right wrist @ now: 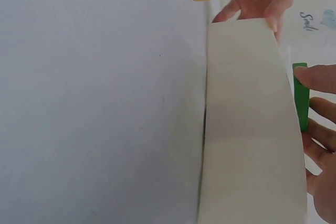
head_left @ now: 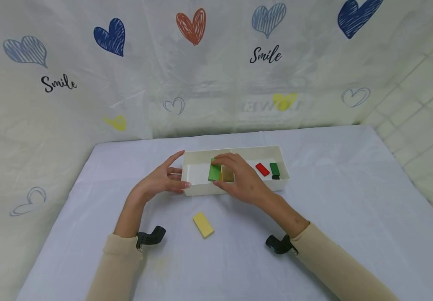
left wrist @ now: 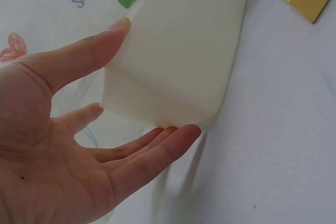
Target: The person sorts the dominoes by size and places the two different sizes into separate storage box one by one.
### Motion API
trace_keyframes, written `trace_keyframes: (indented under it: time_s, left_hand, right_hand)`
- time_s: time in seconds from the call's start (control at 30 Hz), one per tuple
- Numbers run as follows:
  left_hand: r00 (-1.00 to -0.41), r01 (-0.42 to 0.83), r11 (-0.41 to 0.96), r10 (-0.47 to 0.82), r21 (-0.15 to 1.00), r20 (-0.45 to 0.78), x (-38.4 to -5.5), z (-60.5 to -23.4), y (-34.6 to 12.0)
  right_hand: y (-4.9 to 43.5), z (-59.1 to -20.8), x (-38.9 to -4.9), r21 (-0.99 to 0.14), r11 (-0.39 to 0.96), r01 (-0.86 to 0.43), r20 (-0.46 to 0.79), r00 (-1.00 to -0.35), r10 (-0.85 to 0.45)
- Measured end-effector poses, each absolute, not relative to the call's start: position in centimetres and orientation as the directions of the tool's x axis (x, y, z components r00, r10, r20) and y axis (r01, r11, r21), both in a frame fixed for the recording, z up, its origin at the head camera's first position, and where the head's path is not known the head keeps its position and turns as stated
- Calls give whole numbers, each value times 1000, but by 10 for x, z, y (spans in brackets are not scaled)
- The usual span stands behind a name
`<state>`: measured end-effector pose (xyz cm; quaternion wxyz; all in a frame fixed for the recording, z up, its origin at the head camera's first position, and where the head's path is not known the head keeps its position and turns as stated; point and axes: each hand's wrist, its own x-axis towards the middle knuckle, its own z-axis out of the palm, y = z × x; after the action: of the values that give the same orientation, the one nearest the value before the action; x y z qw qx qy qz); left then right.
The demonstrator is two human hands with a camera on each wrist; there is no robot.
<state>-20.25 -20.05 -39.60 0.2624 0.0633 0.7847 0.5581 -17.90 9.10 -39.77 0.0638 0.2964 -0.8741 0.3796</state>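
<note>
A long white box with a divider inside stands on the table. My left hand is at its left end, the thumb over the front corner and straight fingers along the end wall. My right hand pinches a green block between thumb and fingers, over the box's left compartment. In the right wrist view the same green block stands upright at the rim. A yellowish patch shows beside it, partly hidden by the hand. A red block and a dark green block lie in the right compartment.
A yellow block lies on the white-covered table in front of the box, between the forearms. A heart-printed curtain hangs behind the table. Each wrist wears a black camera mount.
</note>
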Motion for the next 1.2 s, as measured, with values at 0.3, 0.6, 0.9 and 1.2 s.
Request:
trace_keyframes:
  time_s: [0.3, 0.6, 0.9, 1.2]
  left_hand:
    - [-855, -194, 372, 389, 908, -342, -204, -396, -200]
    - [-855, -189, 373, 393, 908, -339, -204, -398, -200]
    - [-855, -186, 381, 392, 906, -340, -204, -397, -200]
    - [-855, -190, 387, 386, 902, -346, -204, -399, -201]
  right_hand:
    - [88, -400, -184, -640, 541, -545, 329, -831, -448]
    - [87, -401, -188, -655, 540, -528, 320, -841, -435]
    - [86, -401, -194, -639, 563, -524, 312, -846, -432]
    - [83, -399, -200, -629, 545, -554, 350, -828, -438]
